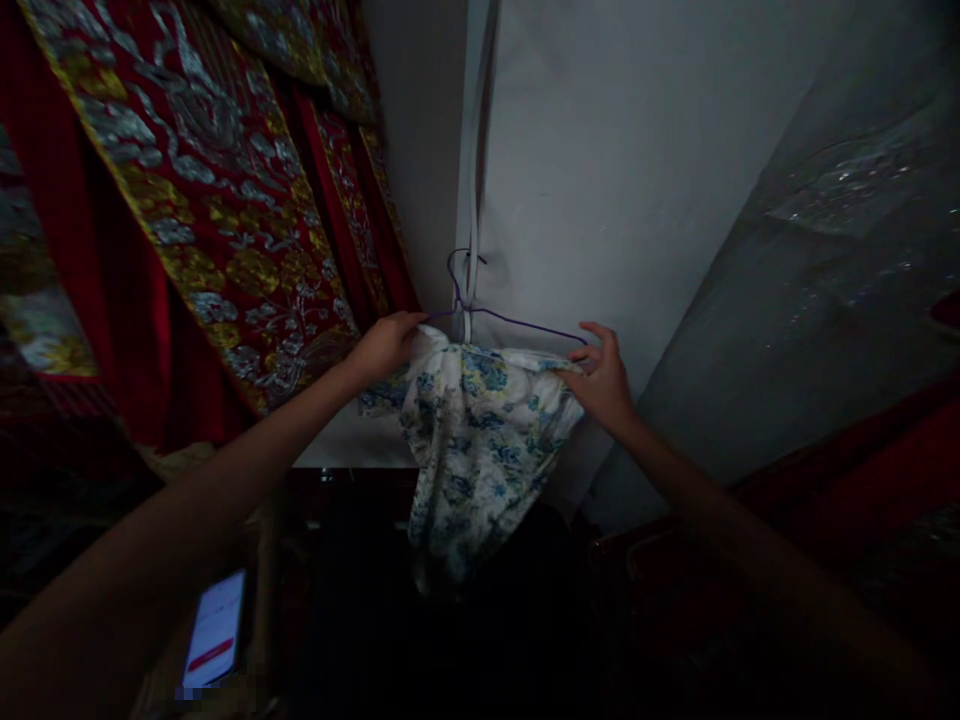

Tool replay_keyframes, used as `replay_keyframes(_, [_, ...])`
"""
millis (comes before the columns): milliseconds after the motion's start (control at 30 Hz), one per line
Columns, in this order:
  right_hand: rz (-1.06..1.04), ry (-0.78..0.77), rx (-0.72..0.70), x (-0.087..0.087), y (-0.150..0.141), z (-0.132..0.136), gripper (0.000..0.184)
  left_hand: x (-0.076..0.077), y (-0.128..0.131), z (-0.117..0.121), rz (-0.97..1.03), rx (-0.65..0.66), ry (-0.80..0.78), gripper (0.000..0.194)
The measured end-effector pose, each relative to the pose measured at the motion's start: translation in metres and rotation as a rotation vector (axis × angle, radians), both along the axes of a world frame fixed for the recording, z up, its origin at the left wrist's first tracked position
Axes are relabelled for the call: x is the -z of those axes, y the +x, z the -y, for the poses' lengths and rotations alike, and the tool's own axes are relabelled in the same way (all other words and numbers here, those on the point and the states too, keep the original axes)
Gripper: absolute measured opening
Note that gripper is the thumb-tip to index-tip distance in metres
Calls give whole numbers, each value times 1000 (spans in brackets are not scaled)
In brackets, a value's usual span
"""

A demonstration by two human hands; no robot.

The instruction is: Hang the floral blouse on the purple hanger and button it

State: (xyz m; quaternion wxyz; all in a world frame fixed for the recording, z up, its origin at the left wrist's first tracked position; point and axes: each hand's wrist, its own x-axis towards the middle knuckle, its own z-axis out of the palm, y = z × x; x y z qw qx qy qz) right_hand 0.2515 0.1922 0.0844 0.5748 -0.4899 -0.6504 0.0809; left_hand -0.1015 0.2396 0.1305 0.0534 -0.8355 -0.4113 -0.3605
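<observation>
A purple wire hanger [525,325] is held up in front of the pale wall, its hook beside a white cable. From it hangs a white garment [487,430] with a blue and yellow floral print, perhaps a shirt, its lower part bunched to a narrow end. My left hand [394,342] pinches the hanger's left end together with the cloth. At the other end, my right hand [600,378] grips the garment's edge between thumb and fingers, its index finger raised near the hanger's tip.
Red embroidered cloths [217,170] with gold and silver patterns hang at the left. A white cable [475,180] runs down the wall [600,150]. Shiny clear plastic [840,200] covers the right side. At lower left lies a lit phone [215,630]; the bottom is very dark.
</observation>
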Motion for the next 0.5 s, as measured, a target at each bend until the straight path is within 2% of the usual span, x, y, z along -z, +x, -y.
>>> replay_keyframes(133, [259, 111, 167, -20, 19, -21, 47, -4, 2, 4, -72, -5, 0, 47])
replay_keyframes(233, [341, 49, 173, -29, 22, -27, 34, -7, -3, 2, -93, 0, -3, 48])
replay_keyframes(300, [351, -116, 41, -35, 26, -25, 28, -8, -10, 1, -90, 3, 5, 49])
replay_keyframes(367, [294, -356, -196, -40, 34, -18, 31, -9, -21, 1, -71, -5, 23, 46])
replay_keyframes(433, [142, -560, -414, -45, 41, -10, 37, -6, -32, 0, -29, -68, 24, 44])
replay_keyframes(500, [-33, -643, -509, -49, 40, -2, 39, 0, -40, 0, 12, -150, -35, 49])
